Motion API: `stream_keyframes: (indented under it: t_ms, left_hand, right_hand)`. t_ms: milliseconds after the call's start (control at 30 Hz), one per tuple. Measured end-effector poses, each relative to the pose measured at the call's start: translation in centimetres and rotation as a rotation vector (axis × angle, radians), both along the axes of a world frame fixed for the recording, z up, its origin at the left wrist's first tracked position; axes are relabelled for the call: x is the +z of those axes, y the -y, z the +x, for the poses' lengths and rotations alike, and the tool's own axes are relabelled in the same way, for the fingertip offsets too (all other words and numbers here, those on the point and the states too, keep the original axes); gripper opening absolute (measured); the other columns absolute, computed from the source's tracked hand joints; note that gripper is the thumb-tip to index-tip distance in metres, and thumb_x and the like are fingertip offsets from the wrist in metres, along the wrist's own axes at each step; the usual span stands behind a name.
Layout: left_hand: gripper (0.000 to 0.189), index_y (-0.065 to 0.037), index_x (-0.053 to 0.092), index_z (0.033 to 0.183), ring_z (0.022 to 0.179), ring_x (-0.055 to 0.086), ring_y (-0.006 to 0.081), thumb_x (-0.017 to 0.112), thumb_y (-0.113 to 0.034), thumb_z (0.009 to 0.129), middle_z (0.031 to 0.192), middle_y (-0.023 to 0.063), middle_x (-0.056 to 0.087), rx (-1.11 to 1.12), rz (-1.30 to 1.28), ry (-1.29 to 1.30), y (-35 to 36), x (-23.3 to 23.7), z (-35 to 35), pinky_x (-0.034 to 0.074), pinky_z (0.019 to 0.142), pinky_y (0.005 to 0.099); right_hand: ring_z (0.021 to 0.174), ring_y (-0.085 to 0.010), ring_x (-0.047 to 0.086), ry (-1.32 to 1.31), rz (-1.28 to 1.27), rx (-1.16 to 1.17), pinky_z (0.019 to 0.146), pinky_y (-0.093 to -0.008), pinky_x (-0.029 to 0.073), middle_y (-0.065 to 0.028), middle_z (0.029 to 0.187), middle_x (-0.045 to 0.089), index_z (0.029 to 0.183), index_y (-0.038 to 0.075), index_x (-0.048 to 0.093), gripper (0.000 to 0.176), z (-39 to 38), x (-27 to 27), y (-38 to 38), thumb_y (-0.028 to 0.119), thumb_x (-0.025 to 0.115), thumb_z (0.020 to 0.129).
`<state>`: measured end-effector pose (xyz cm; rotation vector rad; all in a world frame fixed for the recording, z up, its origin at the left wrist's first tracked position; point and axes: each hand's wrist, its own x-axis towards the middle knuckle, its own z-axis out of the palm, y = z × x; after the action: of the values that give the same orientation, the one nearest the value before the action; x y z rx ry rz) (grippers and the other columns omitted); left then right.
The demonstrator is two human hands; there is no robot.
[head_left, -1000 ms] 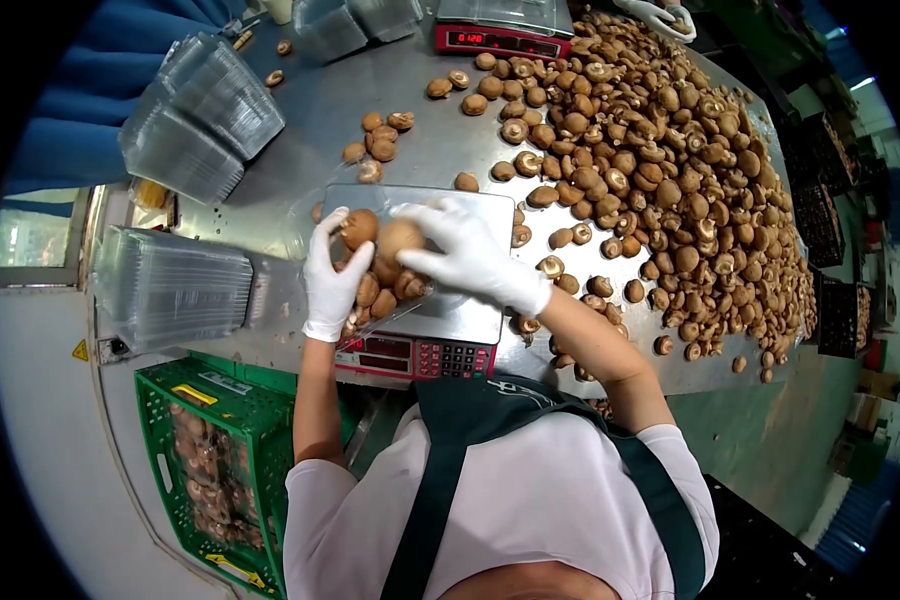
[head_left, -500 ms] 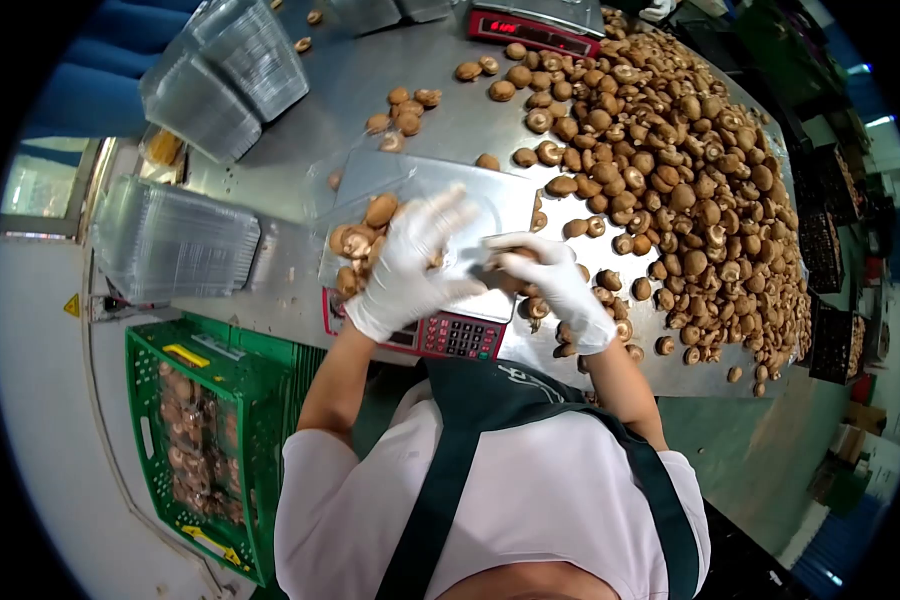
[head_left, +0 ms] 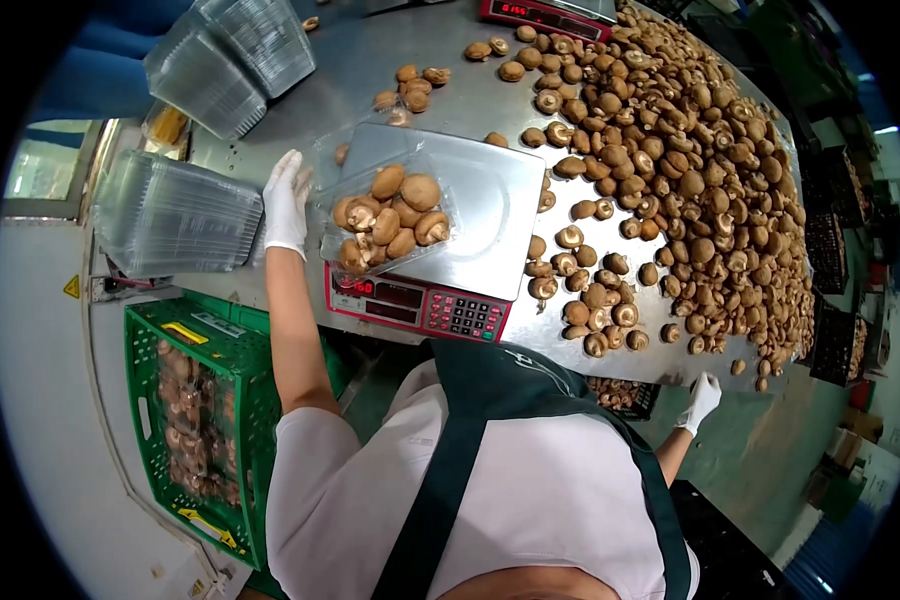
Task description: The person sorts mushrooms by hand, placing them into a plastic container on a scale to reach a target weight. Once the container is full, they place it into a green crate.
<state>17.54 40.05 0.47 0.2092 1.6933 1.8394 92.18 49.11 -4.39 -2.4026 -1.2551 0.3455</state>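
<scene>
A clear plastic tray of brown mushrooms sits on the left part of the metal scale plate. Just left of that tray is my left hand in a white glove, fingers stretched out, holding nothing. My gloved right hand hangs beyond the front edge of the table, far to the right. Its fingers are curled closed, and whatever they may hold is hidden. The red scale body has a lit display and a keypad along its front.
A big mushroom heap covers the table's right side. Stacked clear trays stand on the left, with more stacks behind. A green crate holding packed mushrooms is at lower left. Another red scale stands at the back.
My left hand has moved left, away from the mushrooms on the scale. My right hand has swung from above the scale to the right, past the table edge. The filled tray now shows fully.
</scene>
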Motion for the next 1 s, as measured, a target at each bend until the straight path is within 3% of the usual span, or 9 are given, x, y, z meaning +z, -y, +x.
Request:
stream_keyframes:
  t_ms: [133, 200, 367, 400, 467, 600, 733, 833, 1000]
  left_hand:
    - [0.052, -0.002, 0.041, 0.131, 0.121, 0.044, 0.0316, 0.059, -0.024, 0.088, 0.133, 0.0141, 0.043, 0.046, 0.1, 0.041, -0.9, -0.5, -0.3, 0.031, 0.103, 0.0405]
    - [0.053, -0.006, 0.041, 0.133, 0.124, 0.041, 0.0291, 0.057, -0.028, 0.088, 0.133, 0.013, 0.044, 0.045, 0.039, -0.01, -1.2, -0.9, -0.1, 0.029, 0.104, 0.0424]
    - [0.049, -0.007, 0.047, 0.13, 0.112, 0.048, 0.0175, 0.06, -0.025, 0.086, 0.13, 0.0078, 0.048, -0.028, -0.179, -0.251, -1.8, -1.0, 1.4, 0.038, 0.088, 0.0301]
    - [0.048, -0.006, 0.048, 0.129, 0.111, 0.048, 0.0179, 0.059, -0.023, 0.086, 0.13, 0.0085, 0.048, -0.006, -0.201, -0.263, -2.2, -0.4, 2.3, 0.038, 0.089, 0.0301]
    - [0.047, -0.004, 0.048, 0.128, 0.112, 0.047, 0.0184, 0.059, -0.022, 0.087, 0.129, 0.0097, 0.048, -0.013, -0.169, -0.249, -3.0, 0.3, 3.7, 0.037, 0.092, 0.0312]
    - [0.046, -0.002, 0.048, 0.128, 0.113, 0.047, 0.0187, 0.058, -0.02, 0.087, 0.129, 0.0105, 0.048, -0.075, -0.158, -0.27, -4.5, -0.4, 5.1, 0.037, 0.095, 0.0317]
    - [0.044, -0.001, 0.047, 0.128, 0.112, 0.048, 0.0183, 0.058, -0.016, 0.088, 0.124, 0.0093, 0.051, -0.154, -0.075, -0.216, -5.3, -0.2, 7.1, 0.039, 0.094, 0.0294]
    - [0.04, -0.006, 0.048, 0.127, 0.106, 0.052, 0.0145, 0.056, -0.016, 0.089, 0.119, 0.0056, 0.054, -0.158, -0.059, -0.175, -5.2, 0.4, 7.7, 0.041, 0.09, 0.0284]
    - [0.04, -0.008, 0.05, 0.127, 0.112, 0.048, 0.0153, 0.055, -0.02, 0.09, 0.123, 0.0048, 0.052, -0.117, -0.111, -0.205, -3.1, 1.5, 6.8, 0.036, 0.095, 0.0317]
  right_hand:
    - [0.083, -0.022, 0.064, 0.01, -0.074, -0.09, 0.077, -0.0318, 0.049, -0.0131, 0.091, 0.069, 0.098, -0.001, 0.066, 0.036, 2.0, -1.1, 2.9, 0.027, 0.067, 0.075]
    - [0.088, -0.0219, 0.064, 0.047, 0.064, -0.018, 0.082, -0.0317, 0.047, -0.0168, 0.098, 0.067, 0.107, -0.004, 0.061, 0.047, 3.3, -3.2, 2.9, 0.028, 0.068, 0.075]
    - [0.079, -0.014, 0.063, -0.195, 0.167, 0.105, 0.074, -0.0265, 0.048, -0.0104, 0.09, 0.069, 0.103, 0.001, 0.065, 0.03, -7.6, 0.7, -2.7, 0.021, 0.064, 0.081]
    - [0.078, -0.0121, 0.062, -0.174, 0.284, 0.276, 0.072, -0.0253, 0.048, -0.0098, 0.089, 0.069, 0.102, 0.0, 0.065, 0.03, -9.3, -0.2, -4.1, 0.02, 0.064, 0.081]
    - [0.078, -0.0159, 0.065, -0.394, 0.165, 0.346, 0.072, -0.0266, 0.049, -0.0126, 0.09, 0.068, 0.103, 0.001, 0.064, 0.028, -15.6, 2.1, -6.2, 0.018, 0.063, 0.08]
    - [0.083, -0.0272, 0.065, -0.351, 0.228, 0.758, 0.074, -0.0329, 0.05, -0.016, 0.09, 0.066, 0.102, 0.006, 0.065, 0.027, -24.8, 0.1, -11.1, 0.019, 0.063, 0.078]
    - [0.084, -0.0294, 0.064, -0.164, 0.119, 1.001, 0.074, -0.0385, 0.05, -0.0119, 0.092, 0.067, 0.11, 0.011, 0.062, 0.035, -33.6, -0.1, -14.6, 0.028, 0.064, 0.079]
    - [0.092, -0.0321, 0.061, -0.017, -0.027, 0.954, 0.078, -0.0414, 0.049, -0.0145, 0.104, 0.063, 0.121, 0.01, 0.052, 0.053, -37.9, 0.5, -15.8, 0.035, 0.066, 0.077]
    - [0.098, -0.0315, 0.06, 0.019, -0.01, 0.986, 0.083, -0.0398, 0.048, -0.0136, 0.11, 0.061, 0.12, 0.011, 0.054, 0.055, -38.3, -3.0, -17.3, 0.034, 0.069, 0.073]
